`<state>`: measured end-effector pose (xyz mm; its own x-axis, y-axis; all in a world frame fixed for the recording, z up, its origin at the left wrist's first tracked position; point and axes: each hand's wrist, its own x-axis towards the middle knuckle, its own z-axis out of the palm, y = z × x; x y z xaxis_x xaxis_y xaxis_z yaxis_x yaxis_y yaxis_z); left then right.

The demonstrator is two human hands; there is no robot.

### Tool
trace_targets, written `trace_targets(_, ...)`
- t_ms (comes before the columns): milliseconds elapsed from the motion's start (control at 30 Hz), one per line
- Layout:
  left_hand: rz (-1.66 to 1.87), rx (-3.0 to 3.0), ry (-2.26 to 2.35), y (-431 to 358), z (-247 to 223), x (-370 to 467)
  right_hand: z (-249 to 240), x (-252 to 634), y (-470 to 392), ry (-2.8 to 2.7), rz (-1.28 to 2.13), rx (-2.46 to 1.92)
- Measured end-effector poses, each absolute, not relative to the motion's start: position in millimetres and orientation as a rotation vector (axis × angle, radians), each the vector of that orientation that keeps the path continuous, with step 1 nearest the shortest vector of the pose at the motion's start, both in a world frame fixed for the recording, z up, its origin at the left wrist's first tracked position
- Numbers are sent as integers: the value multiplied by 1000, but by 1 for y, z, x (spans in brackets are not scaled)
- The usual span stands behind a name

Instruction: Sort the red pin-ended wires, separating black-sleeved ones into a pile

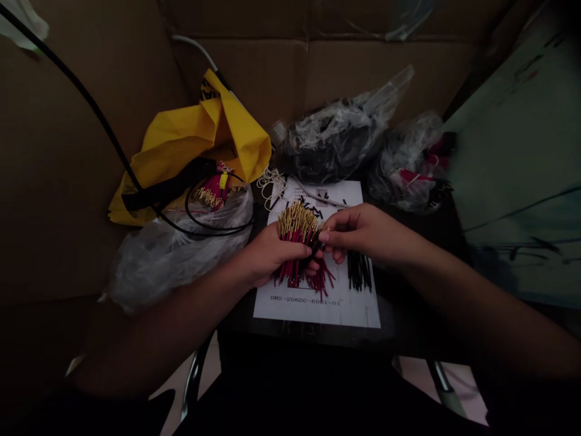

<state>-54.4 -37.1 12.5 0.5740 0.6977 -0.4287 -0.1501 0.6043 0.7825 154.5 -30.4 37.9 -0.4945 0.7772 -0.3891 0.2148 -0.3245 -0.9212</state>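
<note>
My left hand (272, 253) is wrapped round a thick bundle of red and black wires (297, 233) with gold-coloured ends pointing up and away from me. At the bundle's right side, my right hand (347, 233) has thumb and fingertips pinched together; whatever is between them is too small to make out. Under the hands lies a white printed sheet (276, 307). Black wires (359, 271) rest on its right part, below my right hand. Small black pieces (324, 198) are scattered near the sheet's far edge.
Behind on the left are a yellow bag (181, 130), another wire bundle (214, 188) and clear plastic (158, 260). A black cable (91, 100) crosses there. White strings (272, 181) lie behind the sheet. Plastic bags (336, 139) stand along the back, against cardboard (254, 66).
</note>
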Motion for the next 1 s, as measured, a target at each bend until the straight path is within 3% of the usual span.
trace_targets(600,633,846,837,-40,13,-52,44,150,-36,-1474,1880,-1327)
trace_targets(800,572,789,904,-36,13,-54,59,174,-39,-1510,1882,-1456)
trace_targets(1000,602,770,905,-37,15,-52,42,213,-44,-1610,1824,-1653)
